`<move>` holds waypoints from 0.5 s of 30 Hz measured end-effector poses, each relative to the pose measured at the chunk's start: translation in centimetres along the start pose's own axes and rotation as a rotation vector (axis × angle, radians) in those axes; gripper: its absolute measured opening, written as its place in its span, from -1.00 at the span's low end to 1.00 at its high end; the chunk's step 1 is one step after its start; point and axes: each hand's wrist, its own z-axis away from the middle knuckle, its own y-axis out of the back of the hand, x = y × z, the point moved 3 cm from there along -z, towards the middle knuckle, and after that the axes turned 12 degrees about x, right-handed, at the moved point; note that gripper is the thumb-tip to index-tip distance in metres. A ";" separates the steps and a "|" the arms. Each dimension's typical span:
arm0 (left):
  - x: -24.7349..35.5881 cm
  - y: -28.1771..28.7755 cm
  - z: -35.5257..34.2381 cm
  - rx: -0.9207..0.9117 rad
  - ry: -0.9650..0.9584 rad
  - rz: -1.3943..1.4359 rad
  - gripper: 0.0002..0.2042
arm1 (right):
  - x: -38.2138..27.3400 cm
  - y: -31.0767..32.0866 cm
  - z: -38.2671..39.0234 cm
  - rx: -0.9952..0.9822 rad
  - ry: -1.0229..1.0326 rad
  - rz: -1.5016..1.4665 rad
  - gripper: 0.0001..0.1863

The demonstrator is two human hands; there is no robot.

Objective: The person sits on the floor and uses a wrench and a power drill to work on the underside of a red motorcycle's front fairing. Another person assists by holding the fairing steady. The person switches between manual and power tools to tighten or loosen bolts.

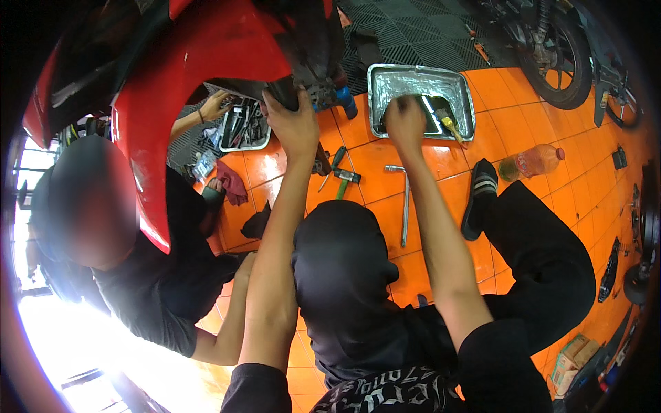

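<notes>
My left hand (294, 129) is closed round a dark, tube-shaped part (283, 94) beneath the red body panel (200, 65) of a motorbike. My right hand (405, 124) is closed like a fist over the near side of a silver metal tray (470, 103); what it holds, if anything, is hidden. Inside the tray, right of that hand, a brush with a yellow handle (449, 125) leans on the near rim. Between my arms on the floor lie a green-handled hammer (348, 177), a screwdriver (337, 160) and a long metal socket wrench (405, 206).
A co-worker (155, 275) crouches at the left, one hand (215, 104) by a tray of tools (265, 141). My bent right leg (537, 255) and a plastic bottle (538, 161) are on the right. Another motorbike's wheel (561, 69) stands far right; a red cloth (231, 184) lies left.
</notes>
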 end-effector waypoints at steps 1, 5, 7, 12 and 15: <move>0.0 -0.6 0.2 0.008 0.002 -0.011 -0.48 | 6.6 0.7 3.3 0.025 -0.006 0.013 -0.56; 0.0 -0.1 1.0 -0.043 0.086 0.074 -0.40 | 18.4 4.5 15.6 -0.444 -0.222 0.697 -0.37; -1.3 0.3 0.4 -0.021 0.092 0.079 -0.41 | 17.2 4.5 18.2 -0.458 -0.174 0.655 -0.41; 1.4 0.7 0.7 -0.091 0.184 0.119 -0.48 | 19.3 4.3 17.2 -0.595 -0.236 0.570 -0.55; 1.4 1.6 -0.4 -0.100 0.093 0.033 -0.55 | 20.7 4.4 17.0 -0.537 -0.290 0.421 -0.55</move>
